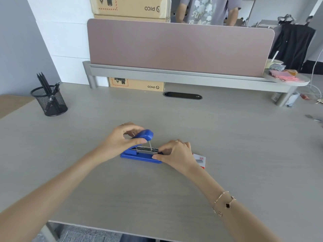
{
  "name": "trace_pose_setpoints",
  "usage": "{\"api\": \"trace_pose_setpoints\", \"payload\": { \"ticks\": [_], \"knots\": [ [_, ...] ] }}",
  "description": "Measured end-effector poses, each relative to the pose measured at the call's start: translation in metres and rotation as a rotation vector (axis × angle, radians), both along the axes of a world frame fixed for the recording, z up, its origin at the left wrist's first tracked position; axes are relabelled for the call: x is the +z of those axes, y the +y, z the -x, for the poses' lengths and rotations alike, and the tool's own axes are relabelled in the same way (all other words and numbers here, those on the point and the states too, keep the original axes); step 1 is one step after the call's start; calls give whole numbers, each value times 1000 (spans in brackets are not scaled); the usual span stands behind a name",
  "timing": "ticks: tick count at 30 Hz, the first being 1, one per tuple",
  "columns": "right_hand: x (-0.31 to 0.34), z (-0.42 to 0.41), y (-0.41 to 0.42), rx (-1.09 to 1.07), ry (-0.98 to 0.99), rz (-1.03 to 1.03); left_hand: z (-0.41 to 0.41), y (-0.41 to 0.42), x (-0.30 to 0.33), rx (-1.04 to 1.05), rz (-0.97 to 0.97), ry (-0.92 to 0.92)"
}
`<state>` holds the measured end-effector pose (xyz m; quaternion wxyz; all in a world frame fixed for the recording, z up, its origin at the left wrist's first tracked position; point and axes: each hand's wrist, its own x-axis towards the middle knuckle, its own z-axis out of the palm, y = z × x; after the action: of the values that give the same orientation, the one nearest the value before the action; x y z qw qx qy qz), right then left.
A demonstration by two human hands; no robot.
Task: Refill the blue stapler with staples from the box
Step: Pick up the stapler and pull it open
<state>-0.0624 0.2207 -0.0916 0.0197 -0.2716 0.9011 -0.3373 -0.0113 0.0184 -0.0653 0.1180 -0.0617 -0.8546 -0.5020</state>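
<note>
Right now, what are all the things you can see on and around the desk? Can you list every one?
stapler: one, blue, desk middle, lid lifted open
staple box: one, white and red, beside the stapler, partly hidden by the right hand
pen cup: one, black mesh, far left of desk, holds dark pencils
desk: one, pale grey
divider panel: one, dusty pink, back of desk
cardboard boxes: at least two, tan, behind the divider
sticky notes: a pile, pink, shelf at far right
cable slot: one, black, under the shelf
bracelet: one, gold, right wrist
left hand: holds the lid up
right hand: pinches the stapler's front end
</note>
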Motion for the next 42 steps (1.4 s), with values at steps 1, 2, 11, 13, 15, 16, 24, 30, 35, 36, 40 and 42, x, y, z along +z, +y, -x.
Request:
{"api": "trace_pose_setpoints", "payload": {
  "ticks": [1, 2, 11, 13, 15, 16, 24, 30, 35, 36, 40, 42],
  "knots": [
    [0, 0, 0, 1, 2, 0, -1, -5, 4, 2, -6, 7],
    [0, 1, -1, 2, 3, -1, -2, -10, 7, 3, -9, 8],
    [2, -2, 0, 12, -9, 1, -10, -56, 24, -37, 5, -81],
    [2, -3, 0, 11, -7, 1, -12, -68, 29, -52, 19, -122],
    [2, -2, 0, 15, -3, 4, -15, -84, 33, -46, 39, -189],
    [2, -2, 0, 16, -3, 5, -16, -94, 34, -45, 54, -230],
    [-2, 2, 0, 33, -14, 27, -33, -132, 2, 37, 181, -379],
    [-4, 4, 0, 44, -15, 15, -35, -128, -17, 127, 277, -339],
    [-3, 4, 1, 49, -32, 27, -36, -126, -19, 157, 326, -291],
    [-3, 4, 1, 53, -32, 23, -36, -127, -20, 160, 330, -294],
    [0, 4, 1, 76, -16, -9, -33, -125, -14, 159, 387, -351],
    [0, 4, 0, 79, 2, -12, -29, -117, -8, 154, 430, -362]
  ]
}}
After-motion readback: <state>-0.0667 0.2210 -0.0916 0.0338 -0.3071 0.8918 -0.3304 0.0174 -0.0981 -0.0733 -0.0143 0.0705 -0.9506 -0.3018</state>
